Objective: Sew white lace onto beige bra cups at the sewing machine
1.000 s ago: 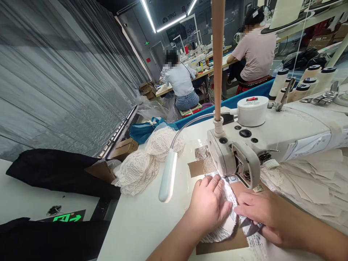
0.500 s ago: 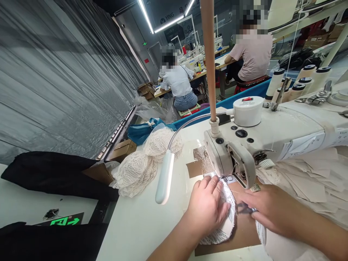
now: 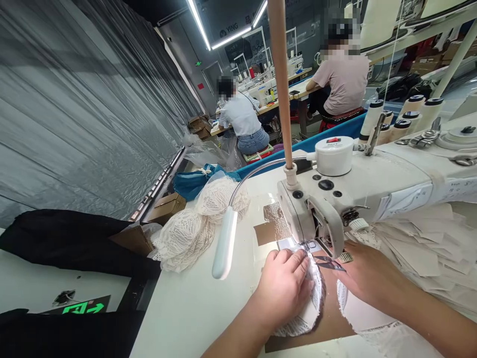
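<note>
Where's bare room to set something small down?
The white tabletop is bare between the lace pile, lamp head and left forearm. It's crowded by the sewing machine, where left hand, lace-edged piece, right hand and snips sit close, and rightward, under heaped pieces.

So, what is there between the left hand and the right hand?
Head view: between left hand and right hand lie the white piece's lacy edge, dark blades and brown sheet.
</note>
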The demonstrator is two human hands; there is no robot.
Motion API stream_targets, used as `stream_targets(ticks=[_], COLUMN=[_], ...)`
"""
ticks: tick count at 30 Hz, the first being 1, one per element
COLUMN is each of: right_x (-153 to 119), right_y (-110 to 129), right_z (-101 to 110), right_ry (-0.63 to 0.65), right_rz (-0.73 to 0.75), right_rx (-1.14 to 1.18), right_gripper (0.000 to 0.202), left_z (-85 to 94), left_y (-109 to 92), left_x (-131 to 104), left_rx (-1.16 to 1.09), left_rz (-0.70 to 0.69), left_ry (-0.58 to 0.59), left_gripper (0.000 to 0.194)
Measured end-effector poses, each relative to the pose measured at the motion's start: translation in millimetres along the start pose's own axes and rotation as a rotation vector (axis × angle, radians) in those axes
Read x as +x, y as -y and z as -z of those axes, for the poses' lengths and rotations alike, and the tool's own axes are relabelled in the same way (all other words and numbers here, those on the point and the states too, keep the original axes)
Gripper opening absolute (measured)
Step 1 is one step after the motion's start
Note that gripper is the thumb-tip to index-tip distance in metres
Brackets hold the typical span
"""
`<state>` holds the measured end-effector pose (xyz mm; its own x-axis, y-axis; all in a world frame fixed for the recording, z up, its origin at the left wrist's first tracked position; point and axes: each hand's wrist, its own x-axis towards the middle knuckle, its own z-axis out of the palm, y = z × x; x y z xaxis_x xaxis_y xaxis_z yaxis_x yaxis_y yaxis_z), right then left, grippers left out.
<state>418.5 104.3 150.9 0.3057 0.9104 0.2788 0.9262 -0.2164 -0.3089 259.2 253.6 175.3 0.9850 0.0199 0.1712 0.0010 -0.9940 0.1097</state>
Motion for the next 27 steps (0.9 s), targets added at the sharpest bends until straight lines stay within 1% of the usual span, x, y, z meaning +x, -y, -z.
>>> stream_targets(ticks=[4,7,10,15,20,24,27], right_x=[0,3,4,2,1,3,5], right_y=[5,8,7,-3,-2,1,2], right_z=[4,7,5,-4,-3,0,0], right_ry=[-0.051,-0.021,0.021,0.029,0.050,0.042,0.030], right_rz=[0.084,0.113,0.083,0.000,-0.023,-0.045,-0.027], right_rx=[0.055,0.033,0.012,0.005,0.026,0.046,0.028], right_gripper=[0.022,0.025,0.031,0.031,0.031,0.033,0.032], left_z=[-2.4,-3.2,-1.4,3.8,4.0,3.8,3.7], left_y=[-3,-5,-5,-3,-6,-11,-13], left_x=[-1,-1,0,-1,0,2,3], left_rx=[0.044,0.054,0.040,0.009,0.011,0.035,0.063], left_rz=[0.061,0.083,0.090,0.070,0.104,0.140,0.151], left_ry=[0.010,0.004,0.018,0.063,0.095,0.120,0.128], left_gripper=[0.032,0.033,0.036,0.040,0.042,0.043,0.044])
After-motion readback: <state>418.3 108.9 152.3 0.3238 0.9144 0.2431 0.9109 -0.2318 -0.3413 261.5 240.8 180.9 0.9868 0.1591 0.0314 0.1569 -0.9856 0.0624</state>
